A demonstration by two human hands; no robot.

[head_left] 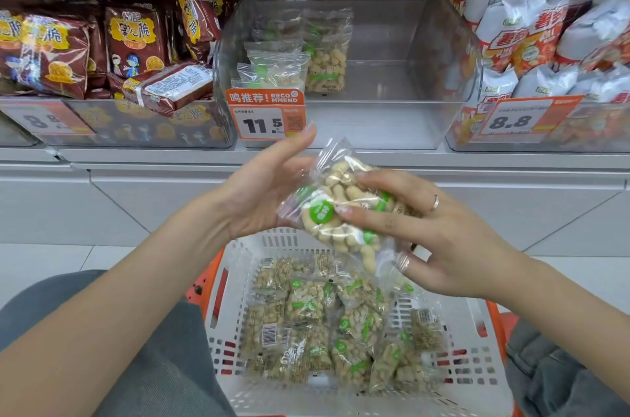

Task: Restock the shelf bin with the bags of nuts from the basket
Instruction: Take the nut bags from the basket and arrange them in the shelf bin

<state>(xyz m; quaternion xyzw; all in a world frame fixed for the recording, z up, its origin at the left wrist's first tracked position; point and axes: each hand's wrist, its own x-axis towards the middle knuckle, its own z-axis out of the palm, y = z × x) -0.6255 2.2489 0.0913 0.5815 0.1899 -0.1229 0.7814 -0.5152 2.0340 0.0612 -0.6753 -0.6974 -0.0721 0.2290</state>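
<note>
While the clear shelf bin [344, 130] holds only a few peanut bags [289, 58] stacked at its left, the basket [238, 266] below is full of them, so most restocking is left. Right hand [433, 232] is clamped on 1 bag of peanuts [335, 208], held above the basket and below the bin; left hand [269, 188] is open, fingers spread, palm beside the bag. Bag's long axis runs diagonally, upper seal pointing up-left toward the bin.
</note>
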